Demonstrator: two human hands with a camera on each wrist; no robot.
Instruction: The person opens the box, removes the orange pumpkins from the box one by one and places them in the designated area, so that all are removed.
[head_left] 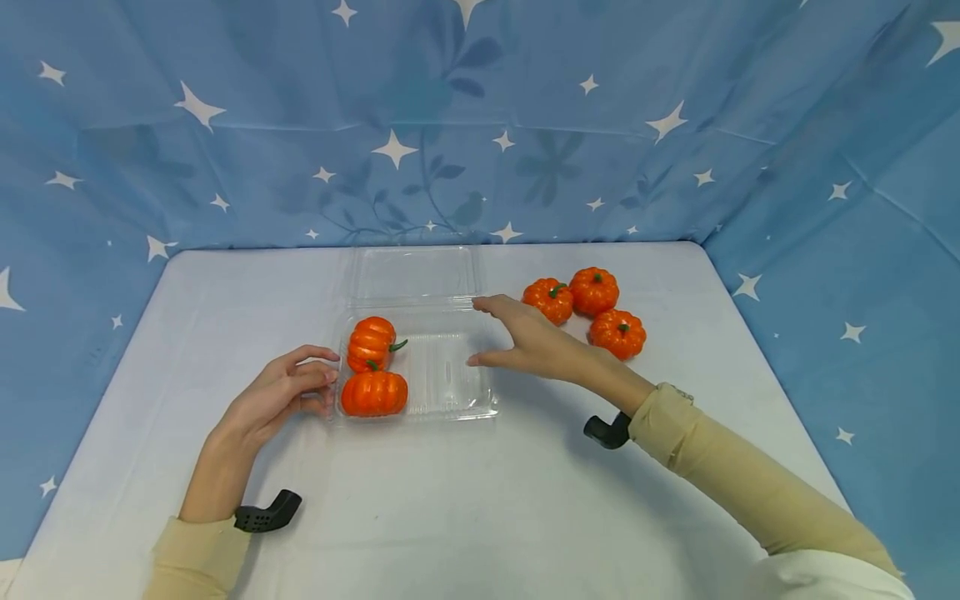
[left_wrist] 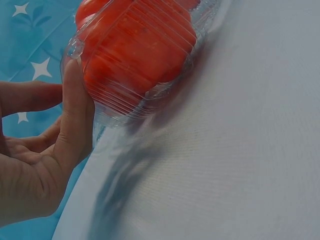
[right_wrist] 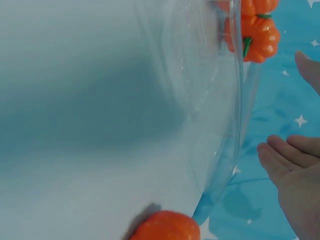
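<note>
A clear plastic clamshell box (head_left: 450, 412) lies with its lid (head_left: 416, 275) folded back. In its left half sit two small orange pumpkins, one with its stem to the right (head_left: 370, 343) and one in front of it (head_left: 374, 393). My left hand (head_left: 273, 396) is at the box's left side, with the thumb (left_wrist: 75, 100) against the plastic wall in the left wrist view. Over the box's right edge hovers my right hand (head_left: 536, 342), thumb and fingers spread wide apart. Nothing is between them in the right wrist view.
Three more pumpkins, at the left (head_left: 548, 301), back (head_left: 594, 292) and front (head_left: 618, 333) of a cluster, rest right of the box, behind my right forearm. A white-covered table (head_left: 450, 517) carries everything. A blue star-patterned curtain (head_left: 270, 167) stands behind it and at both sides.
</note>
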